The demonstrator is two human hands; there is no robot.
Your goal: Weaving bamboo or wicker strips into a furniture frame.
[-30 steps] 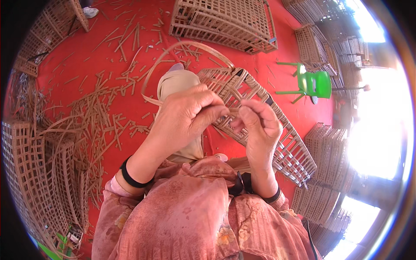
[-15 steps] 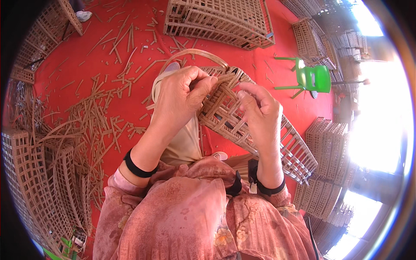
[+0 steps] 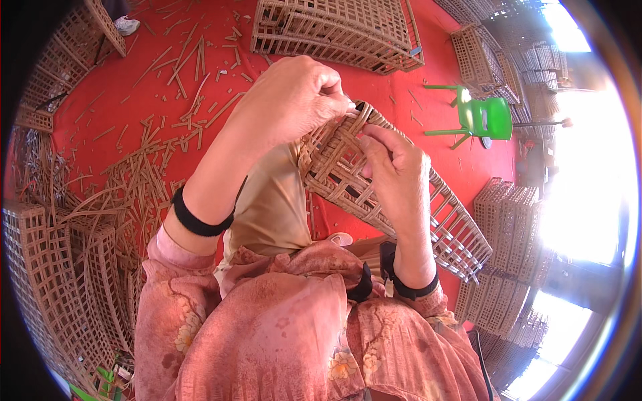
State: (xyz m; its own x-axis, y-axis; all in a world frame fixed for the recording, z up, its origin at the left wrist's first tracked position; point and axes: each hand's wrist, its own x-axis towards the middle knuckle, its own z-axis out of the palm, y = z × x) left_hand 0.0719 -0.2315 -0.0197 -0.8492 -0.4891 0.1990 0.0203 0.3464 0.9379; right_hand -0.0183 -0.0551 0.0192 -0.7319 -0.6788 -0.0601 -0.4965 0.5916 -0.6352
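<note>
A narrow brown woven wicker basket [image 3: 334,150] lies tilted across my lap, its near-left end densely wrapped and its openwork side running down to the right. My left hand [image 3: 287,103] is closed in a pinch at the top corner of that end, on a wicker strip mostly hidden by the fingers. My right hand [image 3: 400,177] is closed on the basket's upper edge, thumb and forefinger beside the corner weave. Its other fingers are partly hidden behind the palm.
Cut wicker pieces [image 3: 150,180] litter the red floor on the left. A large woven basket [image 3: 334,30] stands ahead, more woven frames [image 3: 57,274] at left. On the right are a green chair [image 3: 491,119] and stacked baskets [image 3: 505,227].
My left hand has moved up and right to the basket's corner, its wrist turned over. The looped strip that arched above the basket no longer shows. My right hand has hardly moved.
</note>
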